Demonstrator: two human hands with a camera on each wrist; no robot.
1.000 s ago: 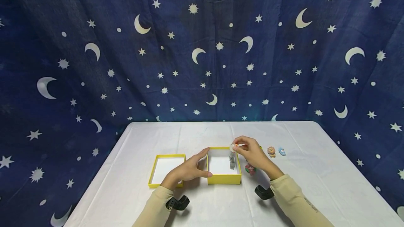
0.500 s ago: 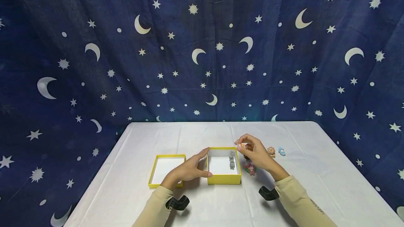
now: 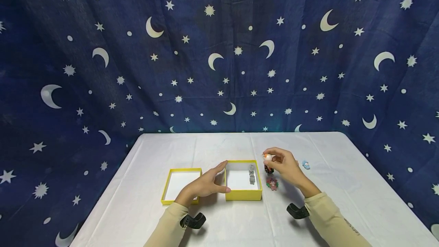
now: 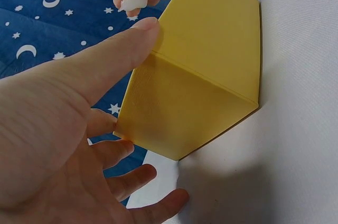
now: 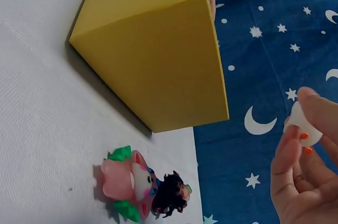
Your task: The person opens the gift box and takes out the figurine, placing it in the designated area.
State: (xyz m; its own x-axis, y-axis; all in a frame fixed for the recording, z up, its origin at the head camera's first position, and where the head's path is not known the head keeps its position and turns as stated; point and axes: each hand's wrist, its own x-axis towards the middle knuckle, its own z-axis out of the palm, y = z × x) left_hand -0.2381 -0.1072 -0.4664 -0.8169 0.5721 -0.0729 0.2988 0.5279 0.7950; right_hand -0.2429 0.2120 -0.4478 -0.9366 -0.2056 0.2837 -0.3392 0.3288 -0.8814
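Observation:
My left hand [image 3: 205, 183] rests against the left side of an open yellow box [image 3: 243, 195], thumb at the near corner and fingers toward the far one. Two small grey figurines [image 3: 252, 174] lie end to end inside, along the right wall. Right of the box and above the table, my right hand [image 3: 284, 166] pinches a small white figurine with orange bits [image 5: 305, 123] between thumb and fingers. Below that hand are a dark-haired figurine [image 5: 171, 193] and a pink figurine with green parts [image 5: 119, 177], close together on the cloth.
A shallow yellow-rimmed lid [image 3: 181, 183], white inside, lies left of the box, partly behind my left hand. A blue figurine [image 3: 306, 164] lies farther right. White cloth covers the table [image 3: 212, 146]; a dark blue star-patterned curtain [image 3: 192, 75] hangs behind it.
My right hand has moved right, from over the box's far right corner to outside it, carrying the white figurine. It now hides most of the lion figurine. My left hand stays put.

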